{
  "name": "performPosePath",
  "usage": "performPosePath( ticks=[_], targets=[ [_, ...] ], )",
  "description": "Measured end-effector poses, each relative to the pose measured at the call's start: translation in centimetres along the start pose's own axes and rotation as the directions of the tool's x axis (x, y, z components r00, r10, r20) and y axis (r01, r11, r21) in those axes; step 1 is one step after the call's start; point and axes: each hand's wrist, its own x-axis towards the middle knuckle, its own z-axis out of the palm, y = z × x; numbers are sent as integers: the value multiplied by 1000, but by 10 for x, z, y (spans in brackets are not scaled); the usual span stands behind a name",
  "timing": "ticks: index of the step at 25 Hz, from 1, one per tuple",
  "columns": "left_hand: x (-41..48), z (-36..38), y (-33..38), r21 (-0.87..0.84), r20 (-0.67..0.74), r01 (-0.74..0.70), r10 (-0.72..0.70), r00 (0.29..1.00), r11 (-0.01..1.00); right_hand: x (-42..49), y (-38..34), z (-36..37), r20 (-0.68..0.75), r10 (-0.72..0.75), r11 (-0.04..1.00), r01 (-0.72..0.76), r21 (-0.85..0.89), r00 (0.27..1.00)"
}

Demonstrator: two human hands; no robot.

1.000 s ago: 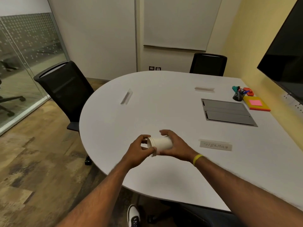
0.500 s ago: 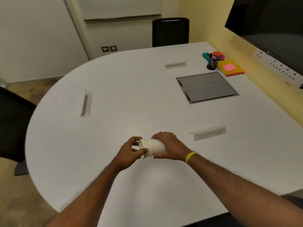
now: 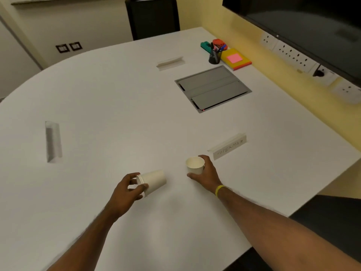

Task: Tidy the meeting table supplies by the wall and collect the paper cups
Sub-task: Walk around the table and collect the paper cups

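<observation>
the cups have come apart: left hand (image 3: pixel 125 189) grips one sideways (image 3: pixel 153 180), right hand (image 3: pixel 206 171) another upright (image 3: pixel 195 165).

white cups (image 3: pixel 153 180) (yellow wristband (image 3: pixel 219 190))

One wide view from your head looks forward and down, close over the white table (image 3: pixel 117 94), yellow wall (image 3: pixel 205 12) at right.

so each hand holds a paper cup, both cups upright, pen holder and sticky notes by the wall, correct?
Not both. In the head view the left paper cup, gripped by the left hand, is tipped sideways; only the right paper cup in the right hand is upright. Pen holder and sticky notes are by the wall.
</observation>
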Motion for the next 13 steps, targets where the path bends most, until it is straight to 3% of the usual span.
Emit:
performPosePath(
  ticks=[7,13],
  targets=[
    [7,-15,-30,65,67,32,-36,997,997,31,17,32,-348,132,985,-85,148,928],
    [9,-24,-38,121,71,29,-37,997,992,38,35,43,-356,188,977,-136,165,916]
  ],
)
